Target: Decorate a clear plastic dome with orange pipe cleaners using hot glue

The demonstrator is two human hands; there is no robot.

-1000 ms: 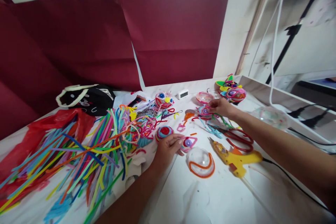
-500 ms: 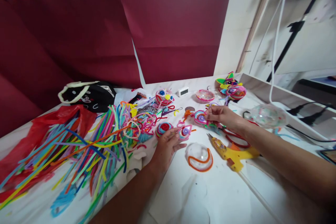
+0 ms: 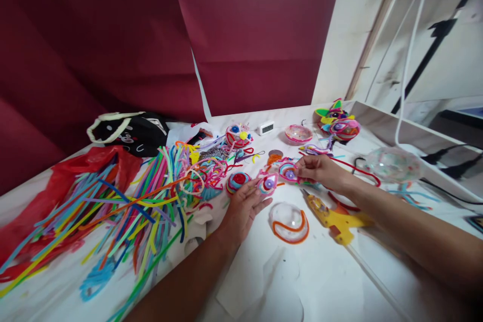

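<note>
My left hand (image 3: 241, 211) pinches a pink eye-shaped pipe-cleaner piece (image 3: 268, 184) with a purple centre. In the fingers of my right hand (image 3: 320, 171) is a similar eye-shaped piece (image 3: 289, 172), ringed in pink and blue round a purple centre. The two pieces are held side by side, low over the table; whether they touch I cannot tell. Just behind my left hand lies a round coil (image 3: 238, 180) with a red middle. In front of both hands sits a clear plastic dome (image 3: 290, 210) with an orange pipe cleaner curved along it.
A yellow glue gun (image 3: 335, 219) lies under my right forearm. Loose pipe cleaners (image 3: 151, 201) spill from a red bag (image 3: 113, 158) at left. Farther back are a decorated ball (image 3: 238, 136), a small digital display (image 3: 266, 128) and a pink-rimmed bowl (image 3: 298, 134). Another clear dome (image 3: 394, 163) stands right.
Both hands still hold their eye-shaped pieces, now slightly closer together. The right piece has come down a little. The whole view has shifted slightly.
</note>
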